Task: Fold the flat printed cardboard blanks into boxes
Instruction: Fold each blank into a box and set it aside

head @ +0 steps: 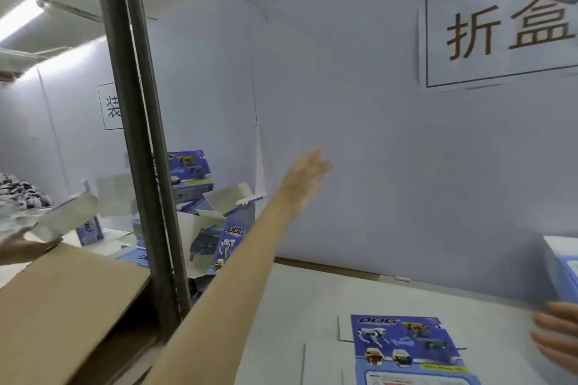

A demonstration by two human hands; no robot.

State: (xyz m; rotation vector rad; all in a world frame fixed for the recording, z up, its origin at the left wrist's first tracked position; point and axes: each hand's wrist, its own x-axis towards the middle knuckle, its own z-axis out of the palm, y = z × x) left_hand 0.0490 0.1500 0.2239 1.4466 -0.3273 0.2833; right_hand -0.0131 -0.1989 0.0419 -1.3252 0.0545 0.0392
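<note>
A flat printed blank (406, 350), blue with robot-dog pictures, lies on the white table (312, 300) at the lower right. My left hand (308, 172) is stretched far forward at the end of a straight arm, with loose fingers that hold nothing. It hovers in front of the grey wall, just right of a pile of folded boxes (219, 228). Only the fingers of my right hand (556, 337) show at the right edge. They are spread and fairly straight, just below a blurred blue cardboard piece (563, 272).
A dark metal post (140, 134) stands between me and the pile. A brown carton flap (62, 306) fills the lower left. Beyond it another person's hand (18, 247) is by a blurred pale box (68, 219). The grey wall carries a paper sign (506, 31).
</note>
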